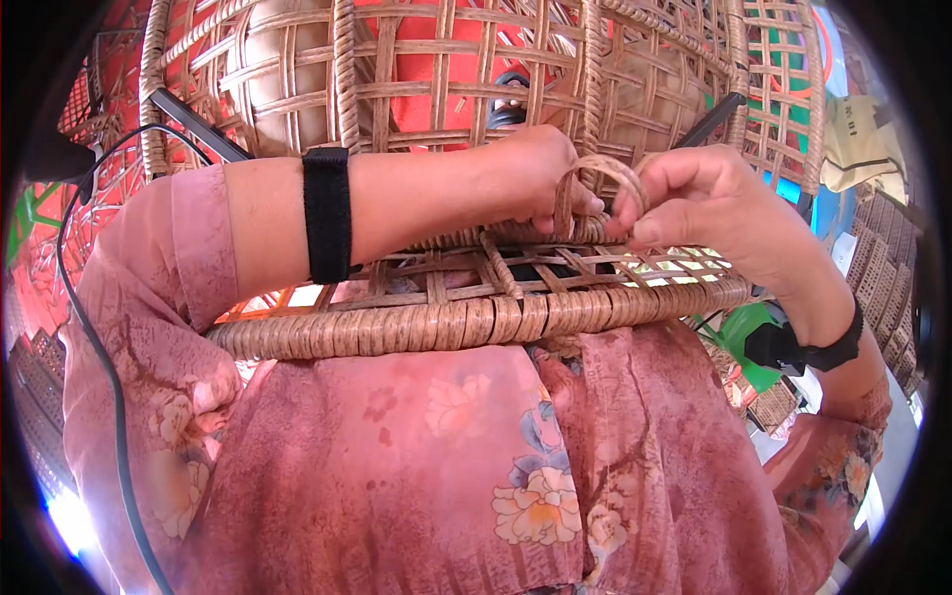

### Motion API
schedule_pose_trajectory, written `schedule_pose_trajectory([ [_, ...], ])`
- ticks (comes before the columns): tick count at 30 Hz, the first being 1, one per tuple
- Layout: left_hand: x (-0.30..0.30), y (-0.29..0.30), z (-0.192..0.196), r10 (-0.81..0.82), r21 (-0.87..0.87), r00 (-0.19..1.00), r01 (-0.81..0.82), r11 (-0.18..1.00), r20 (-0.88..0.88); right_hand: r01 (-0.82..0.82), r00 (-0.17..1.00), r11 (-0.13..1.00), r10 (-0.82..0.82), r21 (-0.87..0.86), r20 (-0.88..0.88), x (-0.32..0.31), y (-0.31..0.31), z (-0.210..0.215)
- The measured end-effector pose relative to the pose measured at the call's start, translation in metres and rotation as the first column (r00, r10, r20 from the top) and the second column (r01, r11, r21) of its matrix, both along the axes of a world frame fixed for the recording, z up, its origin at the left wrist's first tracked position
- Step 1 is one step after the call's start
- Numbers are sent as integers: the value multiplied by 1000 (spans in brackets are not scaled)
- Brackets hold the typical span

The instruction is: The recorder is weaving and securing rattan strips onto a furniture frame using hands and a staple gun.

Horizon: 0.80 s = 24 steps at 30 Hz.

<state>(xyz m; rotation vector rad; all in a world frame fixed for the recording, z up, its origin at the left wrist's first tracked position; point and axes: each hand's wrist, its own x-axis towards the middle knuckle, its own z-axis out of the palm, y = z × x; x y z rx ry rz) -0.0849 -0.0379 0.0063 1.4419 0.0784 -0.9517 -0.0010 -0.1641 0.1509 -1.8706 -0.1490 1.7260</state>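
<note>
Your shirt (397,446) sat nearest the lens, with the wrapped rim (476,322) of the wicker piece (344,69) just beyond it. The cane (620,171) stood as a small raised loop between your hands, over the weave past the rim. Your right hand (694,193) had thumb and fingers pinched on the loop's right side. Your left hand (540,174) was curled at its other side; couldn't tell whether those fingers gripped it or just braced there.

Handling, my read: cane looked light and springy, fairly stiff, likely to kink or split if bent too tight. Smooth face could slip, so best hold was a thumb-and-finger pinch close to the weave, other hand steadying the nearest rib.

In the way: ribs and open weave close around your fingers, so access was tight. Your left forearm, with its black strap (327,213), lay across the work. A wristband (836,339) was on your right wrist; a loose cable (120,426) ran along your left sleeve, a snag risk. A green object (751,342) sat near that wristband, a tan bag (861,144) farther out right.
</note>
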Motion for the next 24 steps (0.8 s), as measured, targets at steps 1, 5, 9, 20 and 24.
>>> schedule_pose_trajectory([
  [1,1,-1,2,-16,12,999,16,1000,-29,-68,993,996,63,52,97,-2,-3,-5],
  [5,0,-2,-10,64,-74,997,-67,995,-35,-187,955,980,167,62,246,-6,0,-7],
  [9,-1,-3,-7,58,-60,998,-58,996,2,-273,910,962,266,-24,316,-6,1,-9],
  [20,-2,-3,4,49,-39,999,-48,998,16,-143,935,989,147,-38,323,-15,-13,-21],
  [24,-2,-1,8,64,-13,998,-65,998,-23,-172,920,983,182,-59,347,-17,-8,-17],
])
